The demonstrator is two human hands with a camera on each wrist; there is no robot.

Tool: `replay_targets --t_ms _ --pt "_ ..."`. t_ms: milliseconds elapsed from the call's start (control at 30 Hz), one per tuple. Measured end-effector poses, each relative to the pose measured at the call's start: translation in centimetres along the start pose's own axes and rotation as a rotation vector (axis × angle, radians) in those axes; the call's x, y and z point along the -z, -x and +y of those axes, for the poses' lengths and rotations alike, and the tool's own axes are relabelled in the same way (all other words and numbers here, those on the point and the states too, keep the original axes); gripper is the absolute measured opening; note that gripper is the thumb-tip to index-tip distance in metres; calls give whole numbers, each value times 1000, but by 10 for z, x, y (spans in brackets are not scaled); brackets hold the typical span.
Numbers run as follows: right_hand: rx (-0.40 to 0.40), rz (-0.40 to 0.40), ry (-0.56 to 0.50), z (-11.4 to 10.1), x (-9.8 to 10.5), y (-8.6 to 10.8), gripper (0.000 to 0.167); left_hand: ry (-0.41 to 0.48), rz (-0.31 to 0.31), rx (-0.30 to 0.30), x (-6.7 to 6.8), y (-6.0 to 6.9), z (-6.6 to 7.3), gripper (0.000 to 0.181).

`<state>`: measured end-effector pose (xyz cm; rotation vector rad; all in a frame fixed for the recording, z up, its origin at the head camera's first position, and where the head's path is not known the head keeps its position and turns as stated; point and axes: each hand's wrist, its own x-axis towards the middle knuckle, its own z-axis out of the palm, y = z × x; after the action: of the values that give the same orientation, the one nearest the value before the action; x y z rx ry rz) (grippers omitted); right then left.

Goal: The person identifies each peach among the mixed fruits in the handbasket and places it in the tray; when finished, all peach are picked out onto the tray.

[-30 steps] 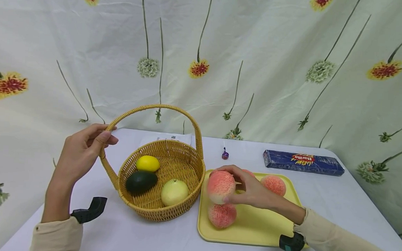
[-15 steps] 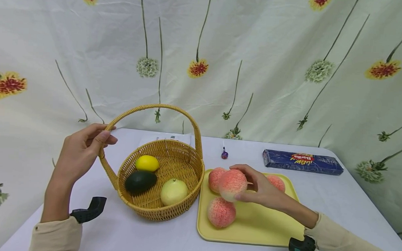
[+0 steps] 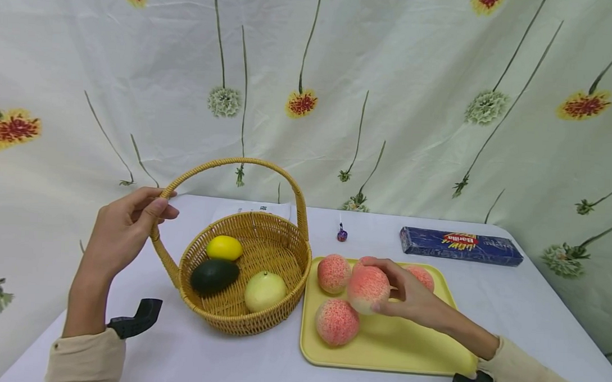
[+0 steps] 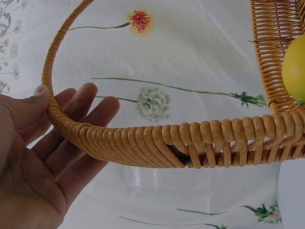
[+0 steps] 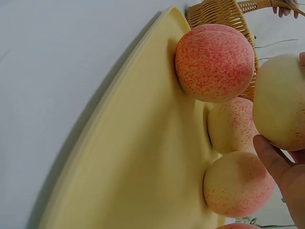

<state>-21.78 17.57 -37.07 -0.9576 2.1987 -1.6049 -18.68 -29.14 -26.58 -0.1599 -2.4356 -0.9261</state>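
My left hand [image 3: 124,229] holds the left side of the wicker basket's handle [image 4: 71,117], with the thumb on one side and fingers behind. Inside the basket [image 3: 263,248] lie a lemon [image 3: 224,248], a dark green avocado-like fruit [image 3: 214,276] and a pale green round fruit [image 3: 265,292]. Over the yellow tray [image 3: 391,351], my right hand [image 3: 411,293] grips a pink-and-cream peach [image 3: 368,289] between thumb and fingers. Other peaches sit on the tray: one in front [image 3: 337,322], one at the back left [image 3: 333,273], one partly hidden behind the held peach, and one to the right [image 3: 421,277].
Behind the tray lie a wrapped lollipop [image 3: 342,234] and a blue Barilla pasta box [image 3: 461,247]. A white printed packet [image 3: 280,211] is partly hidden behind the basket. A flowered cloth [image 3: 415,105] hangs at the table's back edge.
My right hand has moved to the right with the peach, away from the basket side of the tray. The back-left peach has come into view. My left hand keeps its hold on the handle.
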Motion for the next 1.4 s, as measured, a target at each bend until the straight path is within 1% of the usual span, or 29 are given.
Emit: replay_targets --t_ms 200,300,467,633,700,967,1233,1400 --pt "-15 7 8 5 2 5 64 1 -3 0 0 0 0 30" --pt "-18 -2 -1 8 2 6 63 0 -3 1 0 0 0 30" --pt "-44 -13 -7 13 4 9 64 1 -5 3 0 0 0 31" --pt "-89 -12 10 17 6 14 64 -1 -6 3 0 1 1 31" --pt "-95 -20 12 19 8 15 64 2 -3 0 0 0 1 30" --pt "-76 -70 5 26 10 20 62 12 -3 -3 0 0 0 29" --pt "-99 -97 28 30 11 22 61 31 -1 -17 0 0 -1 28" --pt "-89 -119 15 34 11 23 62 46 -3 -18 0 0 -2 28"
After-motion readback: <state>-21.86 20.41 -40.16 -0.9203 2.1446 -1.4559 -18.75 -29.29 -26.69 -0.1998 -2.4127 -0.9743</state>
